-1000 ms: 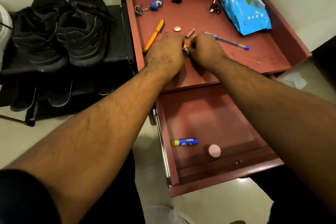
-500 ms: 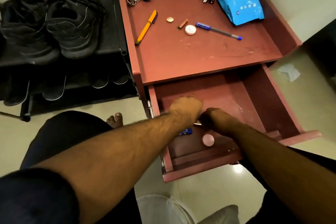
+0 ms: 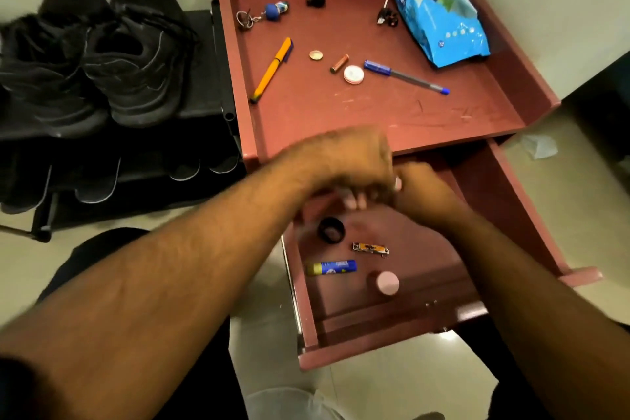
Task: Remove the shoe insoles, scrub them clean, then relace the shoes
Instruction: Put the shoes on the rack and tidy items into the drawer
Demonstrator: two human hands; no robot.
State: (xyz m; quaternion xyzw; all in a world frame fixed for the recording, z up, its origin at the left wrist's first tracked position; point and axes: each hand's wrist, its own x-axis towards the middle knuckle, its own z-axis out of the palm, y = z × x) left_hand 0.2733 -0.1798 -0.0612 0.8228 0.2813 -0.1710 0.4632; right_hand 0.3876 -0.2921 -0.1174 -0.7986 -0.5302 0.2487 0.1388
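Observation:
Two black laced shoes [image 3: 136, 58] stand side by side on the top shelf of a black rack [image 3: 204, 61] at the left. My left hand [image 3: 347, 164] and my right hand [image 3: 422, 194] meet above the open drawer [image 3: 511, 215] of a reddish-brown table, far from the shoes. Both hands are blurred with their fingers curled downward and touching each other. Whether either holds anything is not visible.
In the drawer lie a black ring [image 3: 330, 230], a nail clipper [image 3: 371, 249], a glue stick [image 3: 332, 267] and a pink cap [image 3: 385, 282]. The tabletop [image 3: 375, 112] carries pens, keys, a coin, a blue pouch [image 3: 439, 24]. Dark slippers fill the rack's lower shelf [image 3: 102, 181].
My hands went from the tabletop down into the drawer and have now risen just above it. The nail clipper and the black ring now lie in the drawer.

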